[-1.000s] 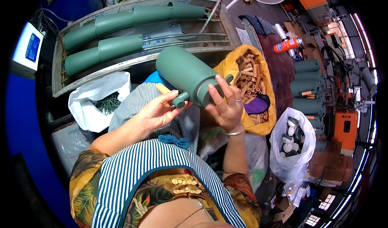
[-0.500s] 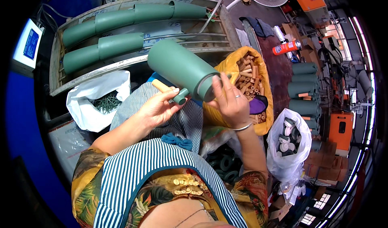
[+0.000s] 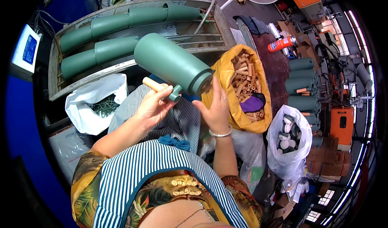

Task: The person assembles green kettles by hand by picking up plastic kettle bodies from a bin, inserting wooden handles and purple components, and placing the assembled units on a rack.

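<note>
Tilted above my lap is a large matte-green cylinder (image 3: 171,62), its narrower, stepped end toward my right hand. My left hand (image 3: 153,108) pinches a pale wooden handle (image 3: 151,83) with a green end fitting (image 3: 176,93) beside the cylinder's lower side. Whether that fitting is joined to the cylinder I cannot tell. My right hand (image 3: 216,108) is open, thumb spread and fingers stretched, close by the stepped end; whether the fingertips touch it is unclear.
A metal-framed bin (image 3: 232,38) ahead holds rows of green cylinders. A yellow sack (image 3: 242,125) of wooden handles stands at right, near a white bag (image 3: 277,159) of dark and white parts. Another white bag (image 3: 83,117) of green screw-like pieces is at left.
The cylinder and the wooden handle have shifted slightly left. My right hand has lowered from the cylinder's stepped end and its fingers have opened out.
</note>
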